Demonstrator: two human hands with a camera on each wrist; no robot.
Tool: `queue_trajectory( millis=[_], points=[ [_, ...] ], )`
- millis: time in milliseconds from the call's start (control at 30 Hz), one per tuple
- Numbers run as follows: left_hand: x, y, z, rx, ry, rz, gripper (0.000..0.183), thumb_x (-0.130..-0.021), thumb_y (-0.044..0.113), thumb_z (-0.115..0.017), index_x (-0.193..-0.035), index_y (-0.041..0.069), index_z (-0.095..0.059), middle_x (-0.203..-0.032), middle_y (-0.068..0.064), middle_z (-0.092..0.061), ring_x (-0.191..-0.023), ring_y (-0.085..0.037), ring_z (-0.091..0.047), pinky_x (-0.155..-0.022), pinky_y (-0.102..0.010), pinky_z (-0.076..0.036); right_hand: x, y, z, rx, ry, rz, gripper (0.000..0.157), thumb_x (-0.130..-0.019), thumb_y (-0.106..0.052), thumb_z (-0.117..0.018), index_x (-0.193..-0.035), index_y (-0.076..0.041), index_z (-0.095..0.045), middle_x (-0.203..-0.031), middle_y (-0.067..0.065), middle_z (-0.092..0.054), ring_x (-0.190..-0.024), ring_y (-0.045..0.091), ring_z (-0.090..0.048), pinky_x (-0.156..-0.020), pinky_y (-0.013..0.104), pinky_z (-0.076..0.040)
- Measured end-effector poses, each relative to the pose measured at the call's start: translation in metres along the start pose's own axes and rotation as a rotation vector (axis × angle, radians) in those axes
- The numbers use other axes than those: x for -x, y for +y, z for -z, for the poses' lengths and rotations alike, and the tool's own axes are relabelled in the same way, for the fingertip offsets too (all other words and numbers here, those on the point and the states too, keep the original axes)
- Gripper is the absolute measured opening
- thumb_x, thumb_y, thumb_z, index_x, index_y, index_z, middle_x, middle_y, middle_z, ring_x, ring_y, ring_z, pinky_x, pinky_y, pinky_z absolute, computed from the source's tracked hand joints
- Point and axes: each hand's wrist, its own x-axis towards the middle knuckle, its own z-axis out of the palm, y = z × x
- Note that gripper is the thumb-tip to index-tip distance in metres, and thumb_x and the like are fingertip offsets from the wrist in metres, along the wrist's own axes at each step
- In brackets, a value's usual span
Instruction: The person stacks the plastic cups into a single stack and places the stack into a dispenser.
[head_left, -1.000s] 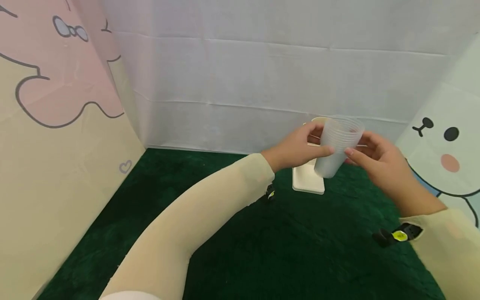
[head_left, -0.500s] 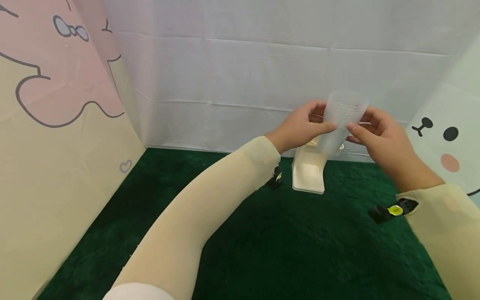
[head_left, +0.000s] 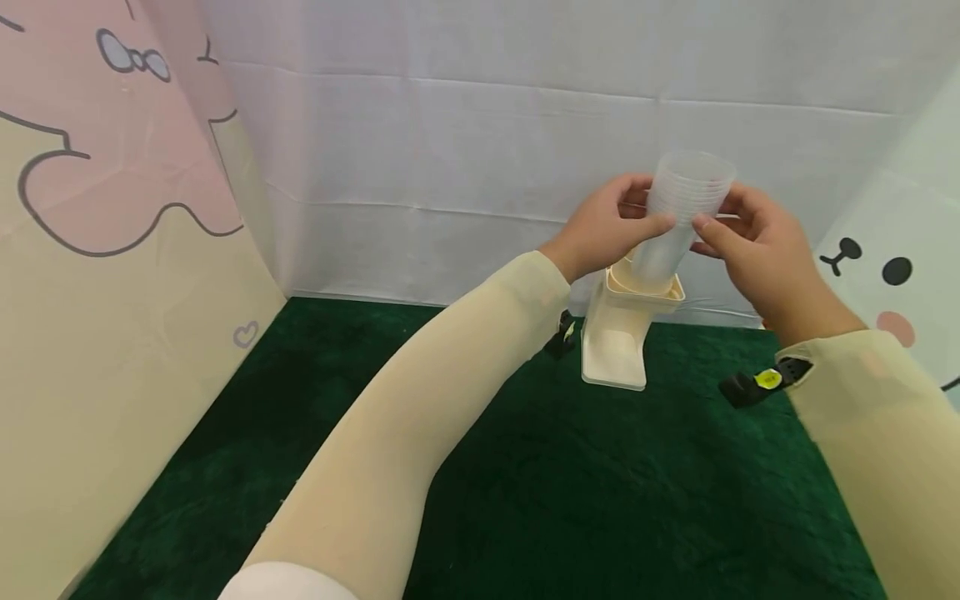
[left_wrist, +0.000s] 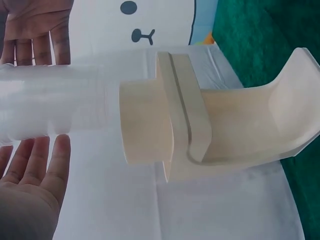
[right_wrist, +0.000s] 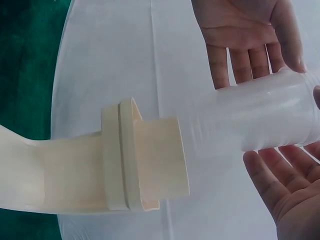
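A stack of clear plastic cups (head_left: 686,200) is held up between both hands, tilted slightly, rims upward. My left hand (head_left: 611,218) grips it from the left side, thumb in front and fingers behind. My right hand (head_left: 761,246) holds the opposite side likewise. Below the stack stands a cream-coloured holder (head_left: 615,350) with a round collar on top and a curved foot. Its collar (left_wrist: 145,122) shows in the left wrist view, with a gap between it and the cups (left_wrist: 55,102). The right wrist view shows the cups (right_wrist: 260,115) apart from the holder (right_wrist: 75,172) too.
A dark green cloth (head_left: 600,500) covers the surface. Behind it hangs a white sheet (head_left: 480,150). Printed cartoon panels stand at the left (head_left: 135,192) and right (head_left: 892,242). A small orange thing (left_wrist: 209,38) peeks out near the cloth's back edge.
Both hands have raised the cup stack from in front of the holder to above its collar. The holder has stayed in place and more of it shows.
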Motion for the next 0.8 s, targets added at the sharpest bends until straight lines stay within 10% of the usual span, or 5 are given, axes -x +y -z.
queue_trajectory(
  millis=[800],
  points=[
    [-0.017, -0.011, -0.008, -0.009, 0.158, 0.074, 0.053, -0.088, 0.033, -0.065, -0.136, 0.022, -0.045, -0.118, 0.012, -0.054, -0.102, 0.0, -0.053, -0.084, -0.015, -0.044, -0.032, 0.016, -0.009, 0.038, 0.042, -0.013, 0.054, -0.091, -0.036, -0.059, -0.14, -0.019, -0.043, -0.133, 0.009, -0.048, -0.114, 0.023, -0.053, -0.088, 0.031, -0.048]
  ],
)
